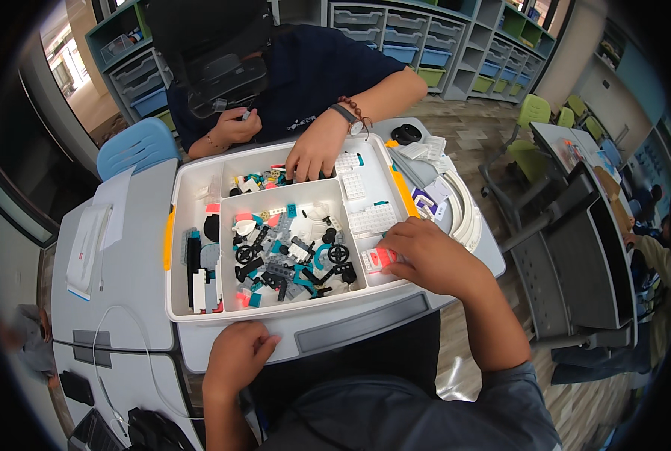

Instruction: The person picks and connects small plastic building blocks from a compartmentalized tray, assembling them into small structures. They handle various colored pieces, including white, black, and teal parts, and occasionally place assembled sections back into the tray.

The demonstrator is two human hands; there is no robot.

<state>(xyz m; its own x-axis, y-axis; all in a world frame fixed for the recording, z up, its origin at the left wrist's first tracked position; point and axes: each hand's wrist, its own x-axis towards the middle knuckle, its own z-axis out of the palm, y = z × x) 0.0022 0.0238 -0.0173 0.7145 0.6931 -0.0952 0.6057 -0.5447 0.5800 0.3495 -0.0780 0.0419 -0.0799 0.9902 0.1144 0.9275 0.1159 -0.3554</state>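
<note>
My right hand (433, 255) reaches over the right side of the white sorting tray (290, 308). Its thumb and fingers close around the end of a coral-and-white piece (379, 260) in the small right compartment; the palm hides part of it. My left hand (238, 353) is at the table's front edge, just below the tray, its fingers curled with nothing visible in them. Loose building bricks (283, 259) in grey, black, teal and white, with black wheels (338, 253) among them, fill the large middle compartment. White studded plates (373, 218) lie in the right section.
Across the table, a co-worker's hand (311, 156) dips into the tray's back compartment; their other hand (234, 128) holds a small piece. White curved parts (463, 210) and black tyres (405, 134) lie right of the tray. A blue chair (137, 146) stands at left.
</note>
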